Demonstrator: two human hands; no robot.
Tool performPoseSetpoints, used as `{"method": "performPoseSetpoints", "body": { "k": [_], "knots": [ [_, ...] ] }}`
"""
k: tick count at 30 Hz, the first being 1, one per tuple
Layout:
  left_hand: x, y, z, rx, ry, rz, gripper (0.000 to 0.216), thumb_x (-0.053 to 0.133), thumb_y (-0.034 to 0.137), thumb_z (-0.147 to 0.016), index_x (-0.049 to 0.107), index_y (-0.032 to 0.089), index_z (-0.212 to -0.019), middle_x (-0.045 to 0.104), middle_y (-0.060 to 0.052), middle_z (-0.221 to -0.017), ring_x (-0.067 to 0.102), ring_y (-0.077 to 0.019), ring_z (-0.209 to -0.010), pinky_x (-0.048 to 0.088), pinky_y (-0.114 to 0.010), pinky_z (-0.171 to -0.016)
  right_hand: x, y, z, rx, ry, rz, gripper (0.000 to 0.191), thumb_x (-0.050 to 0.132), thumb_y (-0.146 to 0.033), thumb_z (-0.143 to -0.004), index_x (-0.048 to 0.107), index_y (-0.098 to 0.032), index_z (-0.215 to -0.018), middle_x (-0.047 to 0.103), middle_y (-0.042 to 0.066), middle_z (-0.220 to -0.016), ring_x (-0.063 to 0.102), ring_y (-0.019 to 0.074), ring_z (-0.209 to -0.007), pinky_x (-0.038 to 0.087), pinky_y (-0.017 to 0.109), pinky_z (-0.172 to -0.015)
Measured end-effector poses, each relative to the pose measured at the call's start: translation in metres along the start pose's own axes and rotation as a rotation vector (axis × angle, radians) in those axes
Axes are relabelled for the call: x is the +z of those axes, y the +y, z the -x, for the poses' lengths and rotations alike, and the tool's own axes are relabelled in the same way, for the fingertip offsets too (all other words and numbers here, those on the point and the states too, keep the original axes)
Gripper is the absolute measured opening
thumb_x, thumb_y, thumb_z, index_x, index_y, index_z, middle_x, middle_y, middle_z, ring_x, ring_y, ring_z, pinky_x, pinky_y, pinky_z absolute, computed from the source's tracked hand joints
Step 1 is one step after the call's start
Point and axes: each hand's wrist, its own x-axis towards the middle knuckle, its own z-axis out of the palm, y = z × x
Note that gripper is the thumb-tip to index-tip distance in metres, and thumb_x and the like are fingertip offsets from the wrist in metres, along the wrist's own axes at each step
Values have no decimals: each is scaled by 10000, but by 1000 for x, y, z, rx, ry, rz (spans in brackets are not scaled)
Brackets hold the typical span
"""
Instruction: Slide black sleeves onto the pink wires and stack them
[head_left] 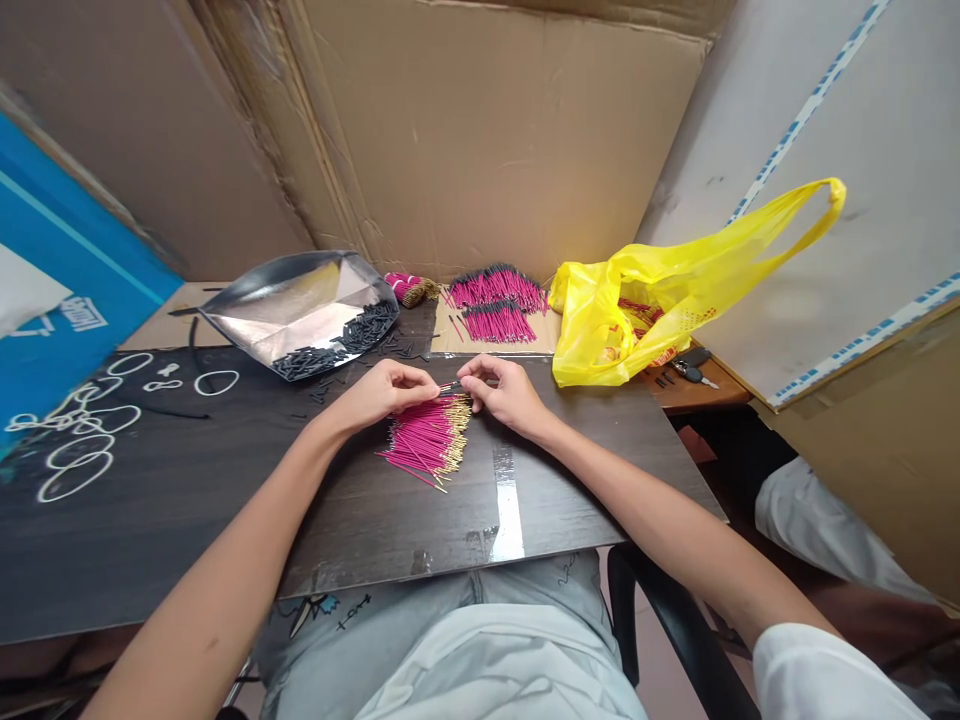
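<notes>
My left hand (397, 388) and my right hand (501, 388) meet over the table, both closed in a pinch. Between the fingertips is a short thin pink wire (448, 386) with a dark part toward the right; the exact join is too small to make out. My right fingertips close on its dark end, which looks like a short black sleeve (457, 383). Just below the hands lies a fanned pile of pink wires (421, 437) with gold-coloured tips pointing right. Farther back, pink wires with black ends (499, 300) rest in two rows on a cardboard piece (450, 345).
A foil-lined tray (277, 305) holds black sleeves (334, 340), with some scattered beside it. White rubber bands (82, 450) lie left. A tied pink bundle (409, 289), a yellow plastic bag (600, 310) and keys (694, 370) are behind. Cardboard walls (495, 130) enclose the dark table (360, 530).
</notes>
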Motion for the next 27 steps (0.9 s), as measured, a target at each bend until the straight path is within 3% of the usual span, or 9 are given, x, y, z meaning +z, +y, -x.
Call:
{"method": "performPoseSetpoints", "body": {
  "k": [6, 16, 23, 27],
  "knots": [
    [-1, 0, 1, -53, -10, 91, 319, 745, 450, -827, 703, 150, -727, 514, 6, -587, 377, -94, -512, 264, -236, -483, -1, -4, 3, -38, -23, 47, 112, 594, -279, -950, 640, -185, -991, 635, -15, -806, 572, 90, -571, 477, 243, -614],
    [-3, 1, 3, -98, -9, 266, 342, 779, 463, -800, 637, 168, -699, 322, 61, -533, 221, -78, -484, 141, -260, -489, 7, -10, 8, -204, 27, 221, 122, 553, -255, -992, 662, -207, -1018, 702, 45, -997, 642, 168, -880, 491, 276, -767],
    [-4, 0, 4, -75, -26, 273, 370, 767, 474, -832, 633, 157, -696, 309, 57, -569, 212, -79, -521, 129, -263, -502, 14, -10, 7, -103, 94, 53, 162, 566, -300, -986, 678, -209, -1061, 688, 47, -1045, 604, 125, -685, 501, 266, -689],
    [-1, 0, 4, -84, -44, 264, 373, 760, 474, -843, 632, 157, -694, 315, 58, -565, 219, -81, -519, 147, -260, -504, 14, -3, 2, 15, 45, -104, 185, 595, -323, -954, 683, -195, -1054, 632, -5, -788, 560, 115, -567, 477, 259, -623]
  ]
}}
